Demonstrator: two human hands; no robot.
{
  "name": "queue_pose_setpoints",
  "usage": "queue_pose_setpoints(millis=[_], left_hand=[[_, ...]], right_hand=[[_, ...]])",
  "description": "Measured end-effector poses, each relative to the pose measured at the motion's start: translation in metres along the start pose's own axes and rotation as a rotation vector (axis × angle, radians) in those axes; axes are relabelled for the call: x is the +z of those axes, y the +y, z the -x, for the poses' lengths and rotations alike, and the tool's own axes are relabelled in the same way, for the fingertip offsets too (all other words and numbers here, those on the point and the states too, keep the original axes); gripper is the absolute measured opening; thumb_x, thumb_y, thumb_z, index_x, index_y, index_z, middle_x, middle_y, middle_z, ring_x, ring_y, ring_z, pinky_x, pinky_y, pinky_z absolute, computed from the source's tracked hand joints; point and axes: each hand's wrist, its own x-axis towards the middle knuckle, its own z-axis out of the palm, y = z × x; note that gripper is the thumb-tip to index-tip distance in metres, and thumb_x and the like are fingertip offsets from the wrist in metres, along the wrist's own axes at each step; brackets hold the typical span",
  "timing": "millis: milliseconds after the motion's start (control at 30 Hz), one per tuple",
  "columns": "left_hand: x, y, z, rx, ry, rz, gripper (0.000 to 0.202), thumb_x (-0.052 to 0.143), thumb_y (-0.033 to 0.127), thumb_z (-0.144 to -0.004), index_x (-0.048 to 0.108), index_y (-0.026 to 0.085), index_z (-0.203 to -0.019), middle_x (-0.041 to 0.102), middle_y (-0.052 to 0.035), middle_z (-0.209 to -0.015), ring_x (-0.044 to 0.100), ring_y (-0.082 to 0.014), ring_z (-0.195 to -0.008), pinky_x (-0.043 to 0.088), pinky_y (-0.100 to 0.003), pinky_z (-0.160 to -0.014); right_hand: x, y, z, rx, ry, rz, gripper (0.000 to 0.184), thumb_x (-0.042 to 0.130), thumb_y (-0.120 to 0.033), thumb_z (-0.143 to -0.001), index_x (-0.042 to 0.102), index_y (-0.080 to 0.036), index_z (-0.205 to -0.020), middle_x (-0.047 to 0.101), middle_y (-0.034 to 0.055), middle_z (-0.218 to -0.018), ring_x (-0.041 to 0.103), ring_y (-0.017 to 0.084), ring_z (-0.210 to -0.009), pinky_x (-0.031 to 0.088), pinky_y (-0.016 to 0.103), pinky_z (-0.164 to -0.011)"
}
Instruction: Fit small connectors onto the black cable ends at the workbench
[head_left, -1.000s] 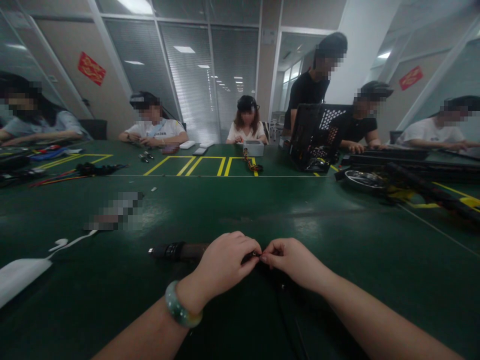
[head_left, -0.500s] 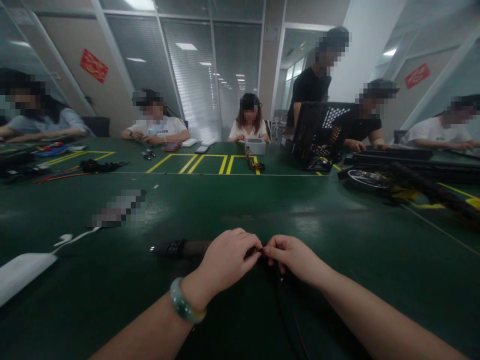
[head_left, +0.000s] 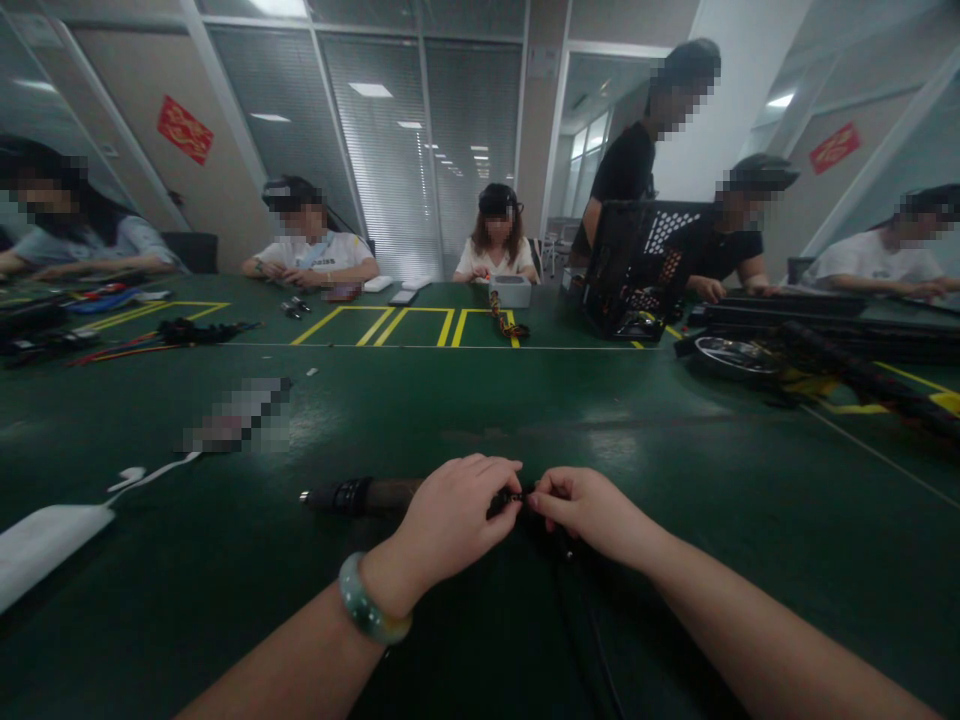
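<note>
My left hand (head_left: 454, 515), with a green bangle (head_left: 369, 610) on its wrist, is closed around the near end of a dark cylindrical tool (head_left: 352, 496) that lies on the green table (head_left: 480, 400). My right hand (head_left: 589, 512) pinches a small black part right at the tool's end, fingertips almost touching those of the left. A thin black cable (head_left: 581, 610) runs from there down toward me. What exactly the fingertips grip is too small to make out.
A white flat object with a cord (head_left: 45, 540) lies at the left. Farther off are wire bundles (head_left: 187, 332), a small grey box (head_left: 510, 291), a black perforated case (head_left: 637, 270) and long black parts (head_left: 840, 350). Several people sit round the table; one stands.
My hands stay joined at the tool's end and have crept slightly upward in view. The standing person at the back has shifted a little to the right.
</note>
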Motion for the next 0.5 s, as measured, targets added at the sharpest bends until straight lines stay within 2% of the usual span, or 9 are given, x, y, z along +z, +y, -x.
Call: queue_pose_setpoints(millis=[200, 367, 500], left_hand=[[-0.0012, 0.0001, -0.0002, 0.013, -0.012, -0.02, 0.011, 0.057, 0.023, -0.084, 0.058, 0.022, -0.095, 0.062, -0.0019, -0.109, 0.057, -0.0201, -0.096, 0.045, -0.037, -0.083], [-0.0051, -0.0018, -0.0007, -0.014, -0.073, -0.038, 0.015, 0.058, 0.026, -0.083, 0.058, 0.024, -0.098, 0.061, -0.0005, -0.091, 0.057, -0.0184, -0.086, 0.045, -0.033, -0.077], [-0.0093, -0.0038, -0.001, 0.002, -0.112, -0.027, 0.015, 0.058, 0.029, -0.083, 0.06, 0.024, -0.096, 0.06, -0.0005, -0.088, 0.057, -0.0175, -0.083, 0.044, -0.031, -0.074]], right_hand=[[-0.0019, -0.0023, 0.0013, -0.004, -0.009, 0.065, 0.025, 0.056, -0.041, -0.084, 0.064, -0.018, -0.081, 0.064, -0.0011, -0.065, 0.053, 0.009, -0.052, 0.035, 0.018, -0.046], [-0.0002, -0.004, 0.0028, -0.011, -0.005, 0.068, 0.024, 0.055, -0.04, -0.085, 0.064, -0.017, -0.082, 0.064, -0.0009, -0.064, 0.052, 0.009, -0.051, 0.034, 0.017, -0.043], [0.0023, -0.0049, 0.0056, -0.005, -0.025, 0.055, 0.022, 0.056, -0.039, -0.084, 0.063, -0.018, -0.082, 0.063, -0.0016, -0.063, 0.049, 0.008, -0.046, 0.032, 0.016, -0.041]])
